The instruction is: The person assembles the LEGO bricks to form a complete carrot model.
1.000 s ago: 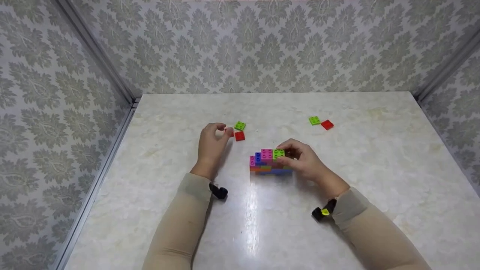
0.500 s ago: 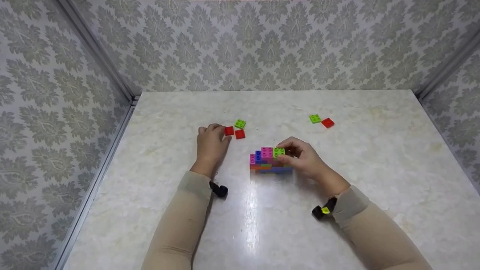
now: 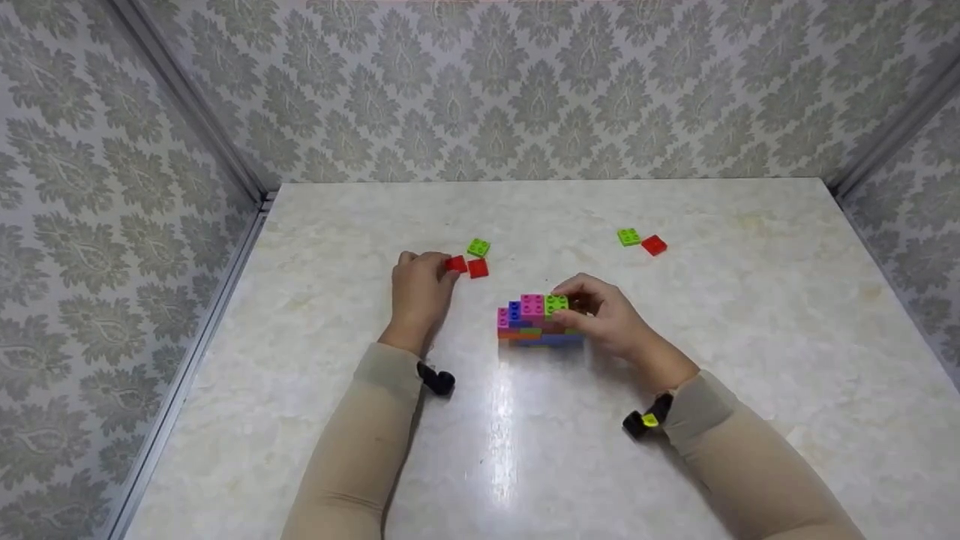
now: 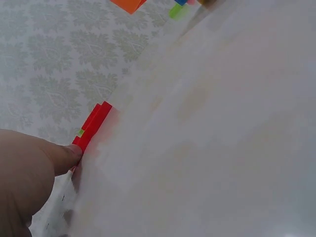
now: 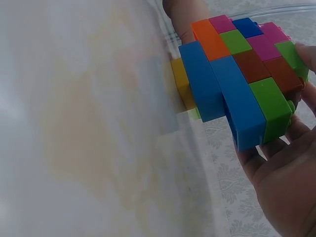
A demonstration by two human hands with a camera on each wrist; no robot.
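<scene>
On the left of the table, my left hand (image 3: 420, 292) pinches the near-left edge of a flat red brick (image 3: 457, 264) between thumb and fingertips. A second flat red brick (image 3: 478, 268) lies just right of it, and a flat green brick (image 3: 478, 247) sits behind. In the left wrist view, the thumb (image 4: 66, 157) presses against red brick edges (image 4: 95, 124) that overlap. My right hand (image 3: 611, 319) grips the right end of a stepped block wall (image 3: 531, 319), thumb and fingers around its green top brick. The right wrist view shows its blue, orange, brown, pink and green bricks (image 5: 242, 74).
Farther back on the right lie another flat green brick (image 3: 628, 237) and a flat red brick (image 3: 654, 244). The pale marbled table (image 3: 555, 465) is bounded by patterned walls (image 3: 495, 90) at the back and sides.
My left hand has drawn slightly lower and left, its thumb and fingertips closing on the left red brick, which has turned a little. The right hand keeps its grip on the block wall.
</scene>
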